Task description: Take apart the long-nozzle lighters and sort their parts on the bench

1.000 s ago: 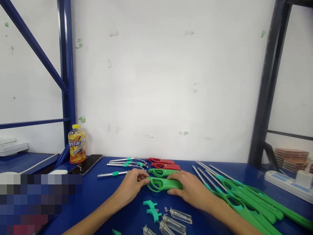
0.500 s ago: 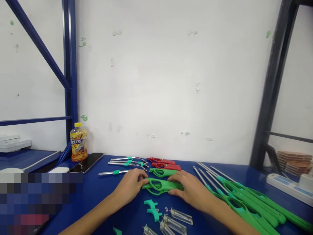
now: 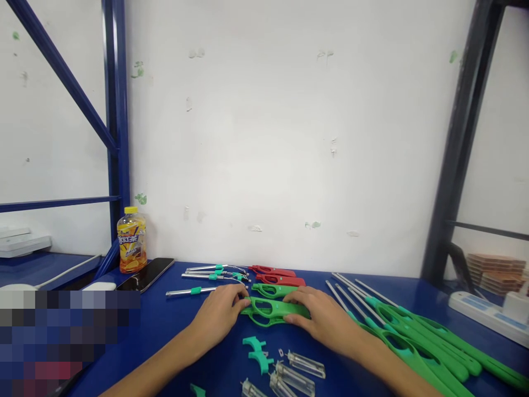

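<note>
A green plastic lighter casing (image 3: pixel 270 311) lies crosswise between my two hands. My left hand (image 3: pixel 223 309) pinches its narrow left end. Around its wider right end, my right hand (image 3: pixel 316 311) has its thumb in front and fingers behind. Just behind lie another green casing (image 3: pixel 275 290) and red casings (image 3: pixel 281 280). Metal rods with teal collars and wires (image 3: pixel 196 290) rest behind and left of my left hand. In front of the casing are teal trigger pieces (image 3: pixel 260 358) and clear fuel tanks (image 3: pixel 306 364).
Several long green lighters (image 3: pixel 425 336) with metal rods lie at the right, beside my right forearm. A white power strip (image 3: pixel 487 317) is farther right. A phone (image 3: pixel 146 274) and a drink bottle (image 3: pixel 132 242) stand back left. A white wall (image 3: pixel 268 138) closes the back.
The casing between my hands has tilted or shifted very slightly, both hands still on it. The whole view has moved a little.
</note>
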